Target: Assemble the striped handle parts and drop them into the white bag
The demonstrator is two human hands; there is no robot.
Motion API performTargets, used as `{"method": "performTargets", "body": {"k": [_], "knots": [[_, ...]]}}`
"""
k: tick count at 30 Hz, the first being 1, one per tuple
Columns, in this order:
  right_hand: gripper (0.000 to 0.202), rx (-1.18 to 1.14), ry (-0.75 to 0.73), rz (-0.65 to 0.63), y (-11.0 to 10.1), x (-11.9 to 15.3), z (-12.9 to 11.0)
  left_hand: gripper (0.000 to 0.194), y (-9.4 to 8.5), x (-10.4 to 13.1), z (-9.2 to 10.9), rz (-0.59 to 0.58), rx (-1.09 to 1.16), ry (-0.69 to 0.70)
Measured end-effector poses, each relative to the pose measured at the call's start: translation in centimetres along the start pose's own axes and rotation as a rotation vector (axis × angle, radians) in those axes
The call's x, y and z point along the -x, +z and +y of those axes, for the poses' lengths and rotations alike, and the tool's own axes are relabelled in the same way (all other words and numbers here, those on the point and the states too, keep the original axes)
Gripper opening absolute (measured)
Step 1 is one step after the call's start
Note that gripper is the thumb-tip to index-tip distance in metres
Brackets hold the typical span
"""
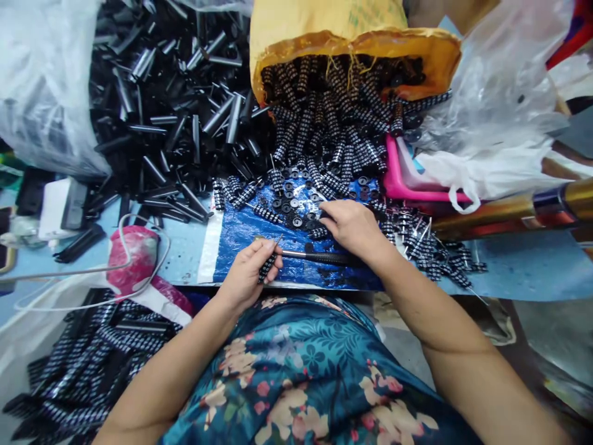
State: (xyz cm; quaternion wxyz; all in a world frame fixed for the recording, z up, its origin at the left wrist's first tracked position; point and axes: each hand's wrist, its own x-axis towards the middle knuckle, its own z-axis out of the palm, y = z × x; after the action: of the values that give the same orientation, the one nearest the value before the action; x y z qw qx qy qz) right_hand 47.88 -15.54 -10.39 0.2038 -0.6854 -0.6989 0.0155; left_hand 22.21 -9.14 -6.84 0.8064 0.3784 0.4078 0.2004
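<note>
My left hand grips a small black-and-white ribbed cylinder with a thin wire sticking up from it, just above the blue sheet. My right hand rests palm down on the sheet, fingers reaching among small black round caps and loose ribbed cylinders. A dark rod-like tool lies on the sheet between my hands, under my right wrist. Whether my right fingers pinch anything is hidden.
A yellow sack at the back spills many ribbed cylinders. A heap of black tubes fills the back left. A pink tray and clear plastic bags sit right. More ribbed pieces lie lower left by a pink object.
</note>
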Motion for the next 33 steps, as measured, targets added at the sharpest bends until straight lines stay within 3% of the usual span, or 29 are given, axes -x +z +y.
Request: {"method": "performTargets", "body": {"k": [2, 8, 14, 18, 22, 25, 30, 33], "knots": [[0.016, -0.05, -0.01, -0.019, 0.3, -0.6, 0.5, 0.037, -0.5, -0.1, 0.0, -0.011, 0.011, -0.005], [0.018, -0.325, 0.052, 0.171, 0.1, 0.4, 1.3, 0.035, -1.1, -0.6, -0.2, -0.001, 0.02, -0.017], [0.015, -0.538, 0.194, 0.261, -2.7, 3.7, 2.0, 0.033, -0.9, -0.6, -0.1, -0.017, -0.005, -0.025], [0.01, -0.348, 0.159, 0.183, -4.8, 7.0, 1.6, 0.033, -0.7, -0.4, -0.1, -0.002, 0.006, -0.025], [0.013, -0.149, 0.121, 0.231, -5.1, 9.0, 0.8, 0.035, 0.1, -0.4, -0.3, -0.036, -0.017, -0.036], [0.015, -0.092, 0.084, 0.165, -4.2, 9.4, 0.6, 0.034, 0.7, -0.3, -0.5, -0.043, -0.043, -0.026], [0.017, 0.089, 0.063, -0.111, -3.0, 8.7, 0.9, 0.034, 1.2, 0.1, -0.7, -0.041, -0.064, -0.036], [0.018, 0.037, 0.063, -0.099, -3.3, 8.5, 1.1, 0.036, 1.0, 0.5, -0.5, -0.026, -0.07, -0.006]]}}
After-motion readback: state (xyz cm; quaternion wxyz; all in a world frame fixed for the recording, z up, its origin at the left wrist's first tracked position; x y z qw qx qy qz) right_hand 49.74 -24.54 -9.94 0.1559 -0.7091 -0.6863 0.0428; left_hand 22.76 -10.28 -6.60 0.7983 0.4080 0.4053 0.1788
